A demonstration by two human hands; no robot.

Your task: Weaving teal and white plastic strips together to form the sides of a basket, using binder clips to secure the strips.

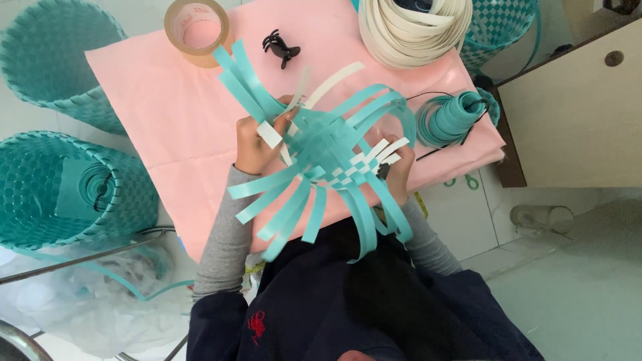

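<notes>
A: How do the hands sit?

B: Both forearms in grey sleeves come up from the near edge of the pink cloth (154, 87) that covers the table. The left hand (257, 144) is closed on the left side of a half-woven mat of teal and white strips (331, 157), its fingers pinching a white strip end. The right hand (399, 175) grips the mat's right side from underneath; it is mostly hidden by the strips, but it looks clamped on them.

A: Where is the mat?

B: Raised over the middle of the cloth, toward the near edge, with loose strips fanning out all round.

A: Any open room?

B: The left half of the cloth is bare. The right half is crowded.

A: With what?

B: A big coil of white strip (414, 30) sits at the far edge, a smaller teal coil (449, 119) at the right edge, just beside the mat's strip ends. A roll of tape (196, 30) stands at the far left corner, touching the long teal strips, and a small black hair claw (281, 47) lies near it. Two teal woven baskets (63, 187) stand off the left edge.
</notes>
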